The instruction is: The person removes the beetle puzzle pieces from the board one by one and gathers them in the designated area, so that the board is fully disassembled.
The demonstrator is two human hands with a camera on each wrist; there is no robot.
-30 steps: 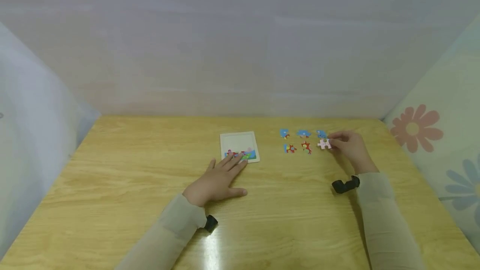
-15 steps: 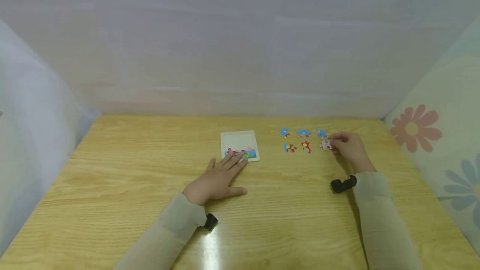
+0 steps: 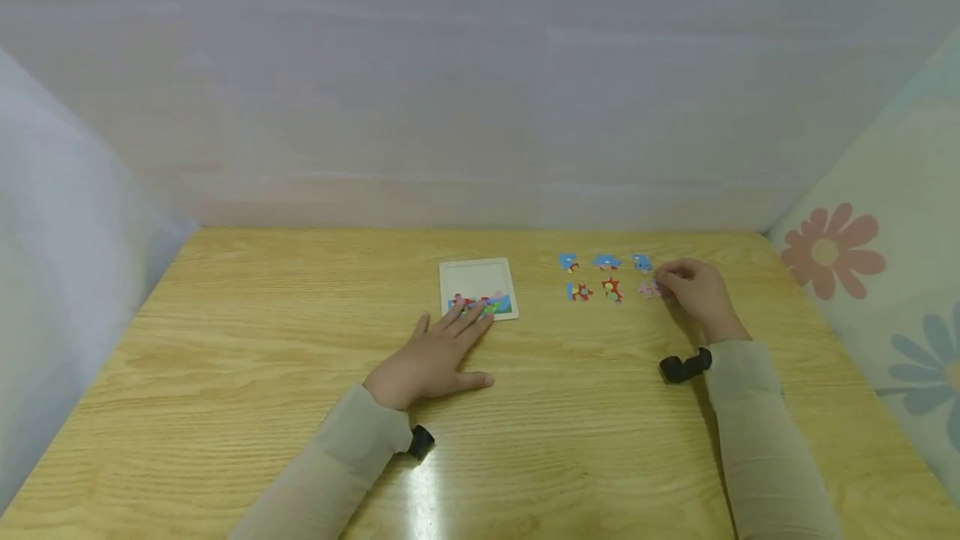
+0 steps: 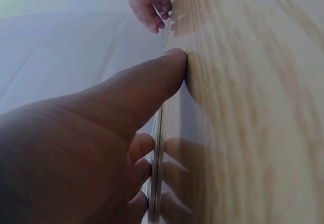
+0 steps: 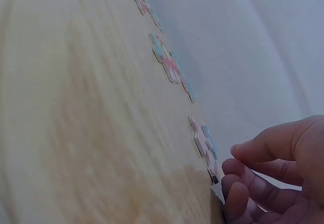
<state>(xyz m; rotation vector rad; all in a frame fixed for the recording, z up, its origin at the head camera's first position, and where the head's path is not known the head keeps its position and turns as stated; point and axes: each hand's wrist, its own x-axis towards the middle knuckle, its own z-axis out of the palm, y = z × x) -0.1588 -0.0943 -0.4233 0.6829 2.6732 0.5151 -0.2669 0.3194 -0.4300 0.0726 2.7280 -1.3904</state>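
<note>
My left hand (image 3: 433,361) lies flat in the head view, fingertips on the near edge of a square white puzzle tray (image 3: 476,262). A colourful strip of puzzle picture (image 3: 501,303) fills the tray's near part, partly hidden by those fingers. Bent fingers of my right hand (image 3: 697,294) hover beside a pink puzzle piece (image 3: 648,289), which lies on the table. In the right wrist view, a small gap separates the thumb and fingertips (image 5: 237,152) from the pink piece.
Left of the pink piece lie two red-and-yellow puzzle pieces, one nearer the tray (image 3: 579,292) and one beside it (image 3: 612,290). Behind them are blue pieces at left (image 3: 567,262), middle (image 3: 607,262) and right (image 3: 642,262). A pale cloth wall (image 3: 480,107) borders the wooden table (image 3: 570,440).
The pink piece, earlier held at its edge by my right fingers, has shifted slightly, now lies flat and is let go. My left hand stays on the tray.
</note>
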